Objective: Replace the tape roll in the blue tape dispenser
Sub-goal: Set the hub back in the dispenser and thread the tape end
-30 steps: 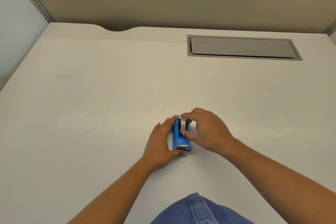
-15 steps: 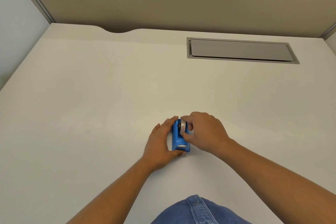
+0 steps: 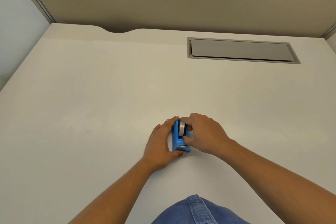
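Both hands meet at the blue dispenser (image 3: 179, 139) near the table's (image 3: 91, 96) front edge, its length running front to back: left hand (image 3: 160, 143) cups its side, right hand (image 3: 201, 132) pinches the roll (image 3: 181, 128) from above.

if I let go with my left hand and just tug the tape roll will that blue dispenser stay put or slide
The small blue plastic tape dispenser looks light, so it would probably slide or lift on the smooth white desk. The left hand braces its side. The pale tape roll, gripped by the right hand, would likely roll if freed.

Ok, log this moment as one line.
left hand braces blue tape dispenser | right hand grips tape roll, seated in dispenser | desk
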Tool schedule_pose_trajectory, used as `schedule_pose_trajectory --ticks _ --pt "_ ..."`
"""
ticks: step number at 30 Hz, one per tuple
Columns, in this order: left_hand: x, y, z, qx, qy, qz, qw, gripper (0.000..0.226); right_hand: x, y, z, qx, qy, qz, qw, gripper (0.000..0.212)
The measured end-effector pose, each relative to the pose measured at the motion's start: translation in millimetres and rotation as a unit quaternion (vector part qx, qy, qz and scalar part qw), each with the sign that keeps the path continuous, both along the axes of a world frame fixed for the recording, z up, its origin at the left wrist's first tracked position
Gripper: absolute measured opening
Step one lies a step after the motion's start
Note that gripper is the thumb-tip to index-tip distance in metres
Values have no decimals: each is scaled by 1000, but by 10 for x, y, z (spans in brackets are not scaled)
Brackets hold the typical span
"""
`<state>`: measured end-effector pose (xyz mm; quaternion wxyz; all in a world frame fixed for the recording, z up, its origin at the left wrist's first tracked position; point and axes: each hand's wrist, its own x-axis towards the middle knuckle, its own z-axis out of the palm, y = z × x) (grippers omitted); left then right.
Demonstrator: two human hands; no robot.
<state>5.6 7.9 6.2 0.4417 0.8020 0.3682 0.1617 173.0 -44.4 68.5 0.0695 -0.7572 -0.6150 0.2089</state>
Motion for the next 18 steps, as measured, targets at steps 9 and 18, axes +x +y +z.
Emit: schedule_pose_trajectory --ticks 9,18 --pt "5 0 -19 4 8 -8 1000 99 0 -40 -84 24 51 -21 998 42" --pt "-4 1 26 9 15 -13 1000 98 9 -86 -132 50 82 -53 994 43"
